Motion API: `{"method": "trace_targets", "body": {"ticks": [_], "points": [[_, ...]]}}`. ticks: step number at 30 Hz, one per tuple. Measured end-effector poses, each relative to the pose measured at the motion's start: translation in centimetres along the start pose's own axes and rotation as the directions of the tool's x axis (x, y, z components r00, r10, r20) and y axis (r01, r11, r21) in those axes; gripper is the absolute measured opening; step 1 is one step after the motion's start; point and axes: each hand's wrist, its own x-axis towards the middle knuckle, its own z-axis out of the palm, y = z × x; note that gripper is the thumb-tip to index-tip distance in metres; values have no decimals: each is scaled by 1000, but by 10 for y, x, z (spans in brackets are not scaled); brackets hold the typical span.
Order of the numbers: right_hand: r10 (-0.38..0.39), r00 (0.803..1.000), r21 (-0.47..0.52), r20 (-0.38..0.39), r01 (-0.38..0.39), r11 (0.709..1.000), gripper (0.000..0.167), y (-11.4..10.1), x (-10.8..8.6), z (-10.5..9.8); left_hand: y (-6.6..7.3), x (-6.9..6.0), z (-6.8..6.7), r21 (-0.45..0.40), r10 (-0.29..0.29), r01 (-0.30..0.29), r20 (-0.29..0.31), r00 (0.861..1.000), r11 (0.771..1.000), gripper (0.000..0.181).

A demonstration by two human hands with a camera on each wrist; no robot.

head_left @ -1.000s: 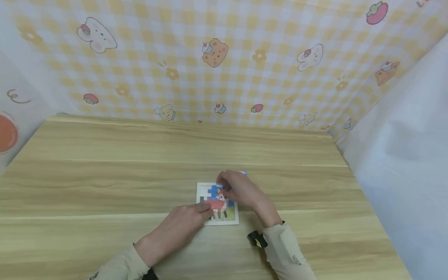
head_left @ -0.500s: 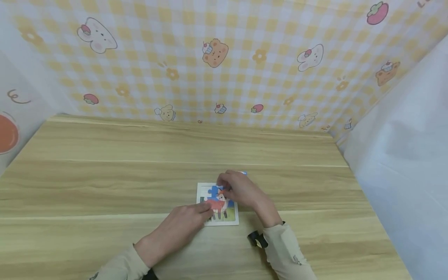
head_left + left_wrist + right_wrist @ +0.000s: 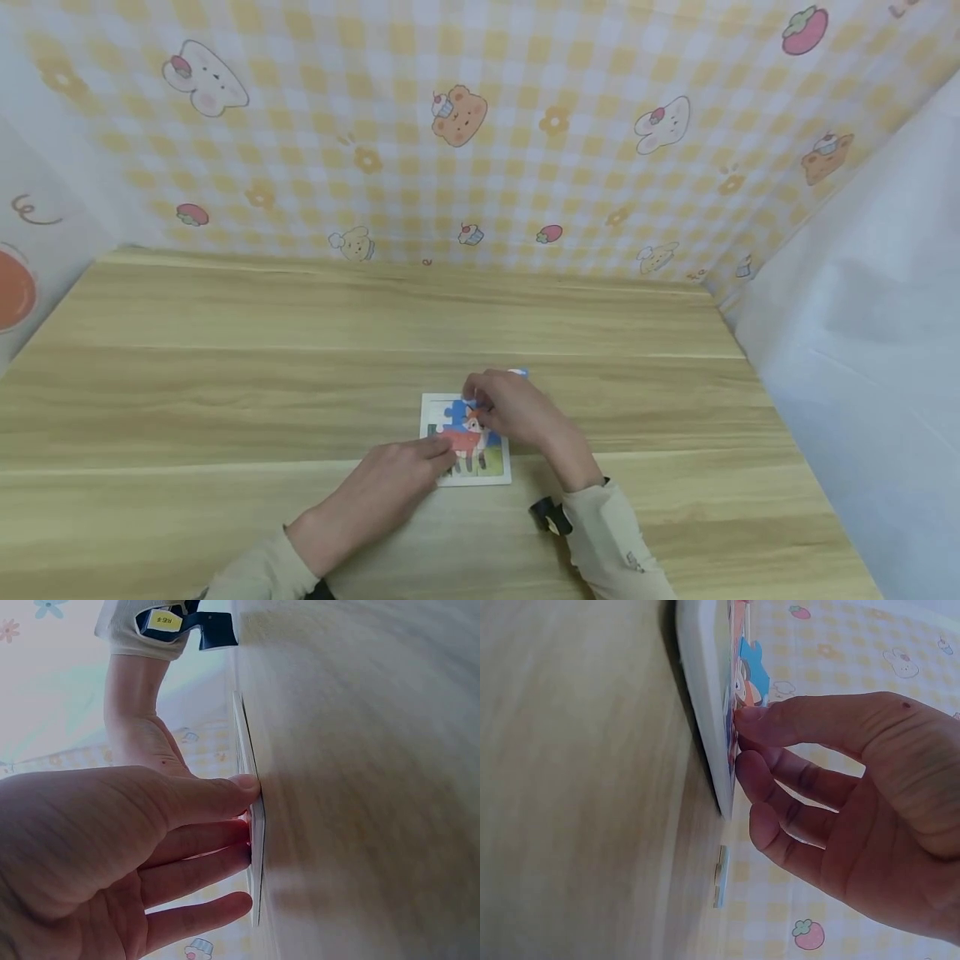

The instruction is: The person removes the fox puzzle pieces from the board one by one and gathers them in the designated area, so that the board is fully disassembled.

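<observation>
Two hands at puzzle (image 3: 467, 443): left hand (image 3: 392, 477), fingers fairly straight, hides its near-left corner; right hand (image 3: 517, 408) pinches picture piece (image 3: 754, 671), fingertips partly hidden. Loose piece (image 3: 519, 372) beyond puzzle, mostly covered.

A puzzle (image 3: 487, 461) is borne by the wooden table (image 3: 225, 400); a loose piece (image 3: 720, 879) is laid near the puzzle's far right corner.

I wear pale beige and black.
My left sleeve (image 3: 262, 568) shows at seven o'clock, a black piece (image 3: 321, 591) beside it; my right sleeve (image 3: 617, 537), at five, bears a small greyish print (image 3: 634, 562) and a black mount (image 3: 545, 512), yellow-labelled.
</observation>
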Motion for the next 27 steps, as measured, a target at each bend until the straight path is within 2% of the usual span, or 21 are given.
{"method": "trace_targets", "body": {"ticks": [8,17,27], "points": [[-25,999,-8,-31,25,1000,22,0,0,1,0,0,0,3,3,-3,-13,1000,1000,23],[-13,998,-17,-56,12,1000,23,0,0,4,0,-1,2,7,9,-9,-42,999,1000,24],[-15,997,-46,-75,11,999,23,0,1,4,1,0,1,23,15,-14,-22,1000,1000,23]]}}
